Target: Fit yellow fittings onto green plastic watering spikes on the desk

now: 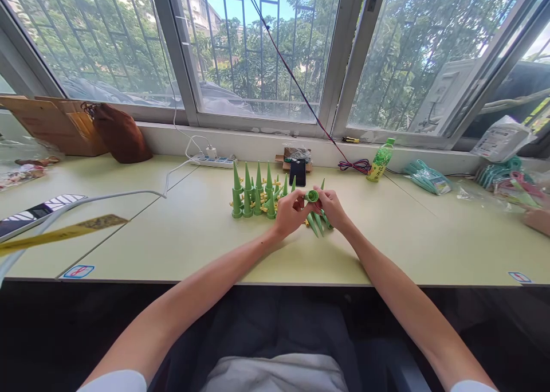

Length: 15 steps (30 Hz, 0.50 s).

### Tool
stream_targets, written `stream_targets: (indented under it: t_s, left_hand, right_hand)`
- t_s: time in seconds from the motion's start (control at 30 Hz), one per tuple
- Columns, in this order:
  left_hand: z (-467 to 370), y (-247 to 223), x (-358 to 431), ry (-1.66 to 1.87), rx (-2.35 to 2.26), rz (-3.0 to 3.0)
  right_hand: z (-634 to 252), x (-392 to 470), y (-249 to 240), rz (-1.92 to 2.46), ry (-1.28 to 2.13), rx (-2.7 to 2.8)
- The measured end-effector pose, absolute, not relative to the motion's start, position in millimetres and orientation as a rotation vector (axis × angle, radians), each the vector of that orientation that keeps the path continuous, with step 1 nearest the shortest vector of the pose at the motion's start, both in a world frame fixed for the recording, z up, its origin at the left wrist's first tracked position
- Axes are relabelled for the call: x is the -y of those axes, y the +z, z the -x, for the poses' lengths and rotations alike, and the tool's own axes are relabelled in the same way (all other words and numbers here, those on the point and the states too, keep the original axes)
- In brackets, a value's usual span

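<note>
A green hollow cone piece (311, 196) is held up between my two hands, its round open end facing me. My left hand (292, 212) pinches it from the left. My right hand (330, 207) grips it from the right, fingers closed. Left of my hands, several green cones with yellow side parts (258, 203) stand upright in rows on the pale table (206, 243). More green cones (317, 224) lie on their sides just beneath and behind my hands.
Behind the cones lies a black phone (297, 173). A green bottle (380, 160) and bagged teal items (427, 177) are at the back right. At the left are a power strip (215, 161), brown bag (121, 134), cardboard box (64, 125) and white cable arm (107, 196).
</note>
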<state>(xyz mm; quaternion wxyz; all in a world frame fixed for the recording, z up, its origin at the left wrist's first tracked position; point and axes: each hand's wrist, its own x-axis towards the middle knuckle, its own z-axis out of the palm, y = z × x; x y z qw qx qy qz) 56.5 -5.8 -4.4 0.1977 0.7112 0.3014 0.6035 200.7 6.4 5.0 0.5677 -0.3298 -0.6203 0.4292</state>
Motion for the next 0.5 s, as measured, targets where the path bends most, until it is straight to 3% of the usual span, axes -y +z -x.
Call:
stream_targets:
  t_s: [0.5]
  left_hand:
    - [-55.8, -1.9, 8.6, 1.732, -0.932, -2.069]
  right_hand:
    - [-202.3, -5.1, 5.5, 0.785, 1.083, 1.521]
